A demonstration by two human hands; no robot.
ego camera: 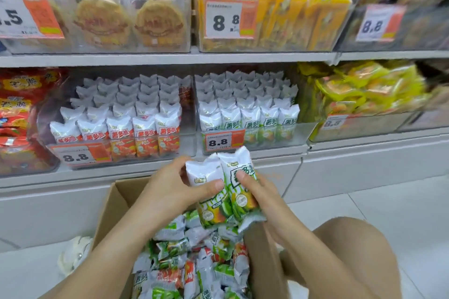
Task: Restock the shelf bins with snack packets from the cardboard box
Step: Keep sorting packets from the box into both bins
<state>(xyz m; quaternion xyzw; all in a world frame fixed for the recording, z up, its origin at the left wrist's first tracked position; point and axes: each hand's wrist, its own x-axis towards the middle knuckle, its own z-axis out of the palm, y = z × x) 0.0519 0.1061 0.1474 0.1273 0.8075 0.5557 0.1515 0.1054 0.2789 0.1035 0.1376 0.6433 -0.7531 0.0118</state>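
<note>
Two green-and-white snack packets (220, 192) stand side by side, upright, above the open cardboard box (109, 211). My left hand (175, 184) grips the left packet with the thumb across its front. My right hand (257, 192) holds the right packet, thumb pressed on its label. The box below holds several loose packets (192, 260), green and orange mixed. Straight ahead on the lower shelf, a clear bin (301, 133) holds rows of the same green packets. The bin to its left (187, 148) holds the orange kind.
Red packets (17, 116) fill the far-left bin and yellow packets (364, 90) the right one. The upper shelf carries round cakes (131, 22) and yellow bars (303, 14). My bare knee (352, 245) is at lower right. A white object (75, 252) lies on the tiled floor left of the box.
</note>
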